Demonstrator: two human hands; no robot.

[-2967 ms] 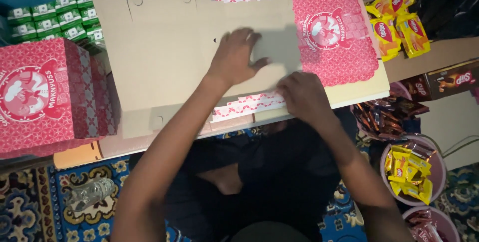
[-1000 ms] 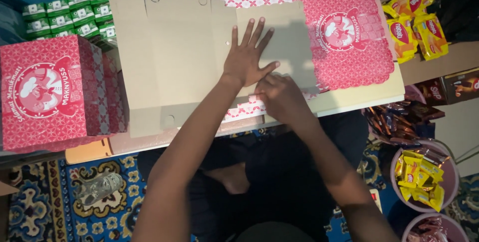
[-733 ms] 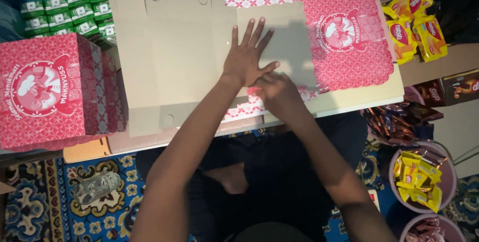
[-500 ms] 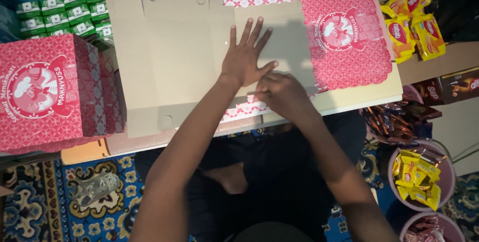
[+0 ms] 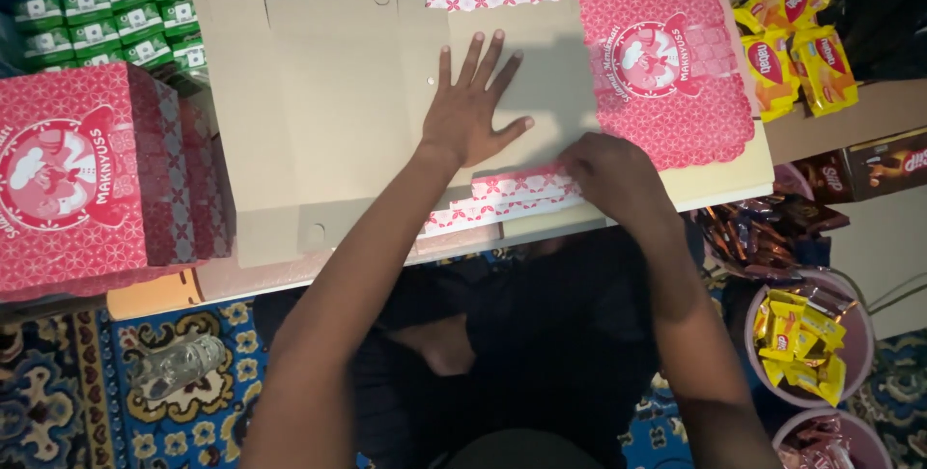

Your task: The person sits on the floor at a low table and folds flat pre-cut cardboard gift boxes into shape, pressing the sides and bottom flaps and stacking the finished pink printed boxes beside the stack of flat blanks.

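The flat pink-and-brown cardboard box blank lies across our lap board; our left hand presses it open-palmed, steadying it, while our right hand curls, pinching its near flap.

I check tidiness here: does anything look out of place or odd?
One thing: a clear plastic bottle lies on its side on the patterned carpet, apart from the stacked goods. The flat cardboard box under the left hand and right hand looks undamaged.

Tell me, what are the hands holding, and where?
The left hand presses flat on the cardboard box sheet, fingers spread. The right hand grips its patterned front edge flap.
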